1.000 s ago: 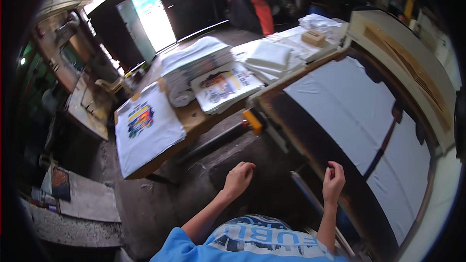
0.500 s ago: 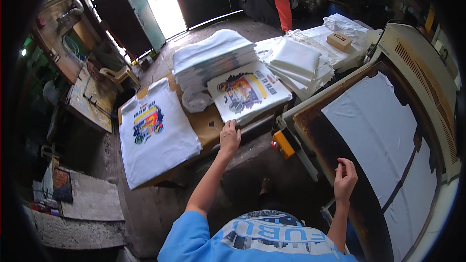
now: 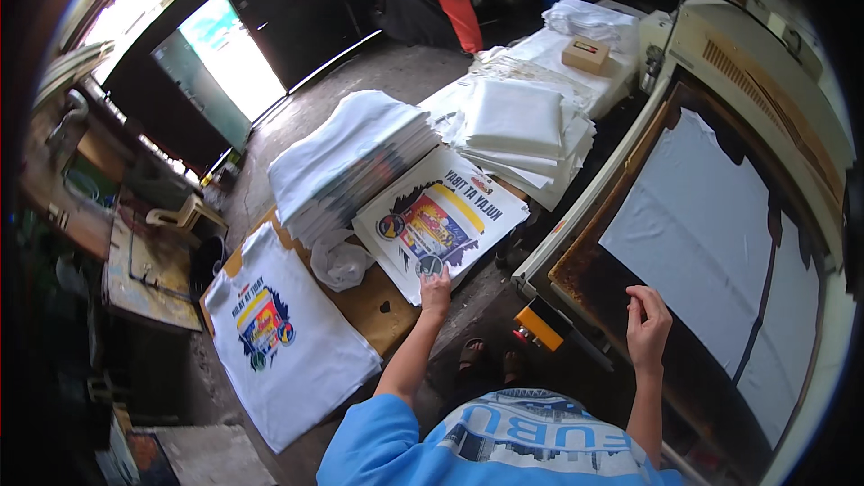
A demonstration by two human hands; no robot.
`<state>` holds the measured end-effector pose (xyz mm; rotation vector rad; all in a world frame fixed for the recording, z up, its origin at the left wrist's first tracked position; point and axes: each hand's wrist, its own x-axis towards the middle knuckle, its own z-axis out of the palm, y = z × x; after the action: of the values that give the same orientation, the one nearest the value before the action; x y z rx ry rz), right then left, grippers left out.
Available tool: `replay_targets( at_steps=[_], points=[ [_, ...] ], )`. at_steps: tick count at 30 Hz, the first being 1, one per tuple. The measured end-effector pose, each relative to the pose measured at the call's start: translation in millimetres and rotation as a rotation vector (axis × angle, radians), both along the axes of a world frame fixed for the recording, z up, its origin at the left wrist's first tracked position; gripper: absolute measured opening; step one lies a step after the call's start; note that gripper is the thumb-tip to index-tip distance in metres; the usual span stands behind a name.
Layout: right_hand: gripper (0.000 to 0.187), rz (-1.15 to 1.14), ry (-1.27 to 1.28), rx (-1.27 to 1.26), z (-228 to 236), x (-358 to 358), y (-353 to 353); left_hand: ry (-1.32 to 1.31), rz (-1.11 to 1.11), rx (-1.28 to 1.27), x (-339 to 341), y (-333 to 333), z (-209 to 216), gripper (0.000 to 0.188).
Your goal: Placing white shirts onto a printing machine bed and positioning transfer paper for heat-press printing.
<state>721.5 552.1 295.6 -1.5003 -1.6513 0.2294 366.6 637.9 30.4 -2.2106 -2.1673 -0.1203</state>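
Note:
My left hand [image 3: 436, 291] reaches to the near edge of a stack of printed sheets [image 3: 486, 202], fingertips resting on the top sheet over its round emblem. The colourful print on that sheet reads mirror-wise. To its left a white printed T-shirt [image 3: 292, 369] lies flat, its print the right way round. My right hand [image 3: 648, 328] hovers by the near edge of a flat heat press bed [image 3: 594, 283], fingers curled in, with nothing visible in them. White cloth [image 3: 697, 216] lies spread over that dark bed.
A tall stack of folded white shirts [image 3: 346, 148] stands behind the prints, a crumpled white bundle [image 3: 340, 259] beside it. White piles [image 3: 517, 117] and a cardboard box [image 3: 585, 54] sit farther back. A yellow switch box [image 3: 540, 324] juts from the press. A plastic chair [image 3: 189, 216] stands at left.
The view has turned and shifted. My left hand has moved from the stack's near edge onto the top sheet. My right hand stays curled beside the press.

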Motion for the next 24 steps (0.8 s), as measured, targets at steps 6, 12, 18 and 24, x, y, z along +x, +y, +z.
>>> replay_targets(
  at_steps=[6,12,18,24],
  points=[
    [0.011,-0.068,0.008,-0.059,3,-40,15,-0.345,0.058,-0.17,-22,16,43,0.008],
    [0.007,0.008,0.302,-0.266,-10,-98,40,-0.635,-0.022,0.082,-17,39,141,0.014],
    [0.042,0.078,1.258,-1.122,-80,-152,51,-1.286,-0.346,0.23,-9,63,300,0.016],
    [0.037,0.41,1.87,-0.829,-41,-162,68,-1.706,-0.25,0.196,-47,77,289,0.013]
  ],
)
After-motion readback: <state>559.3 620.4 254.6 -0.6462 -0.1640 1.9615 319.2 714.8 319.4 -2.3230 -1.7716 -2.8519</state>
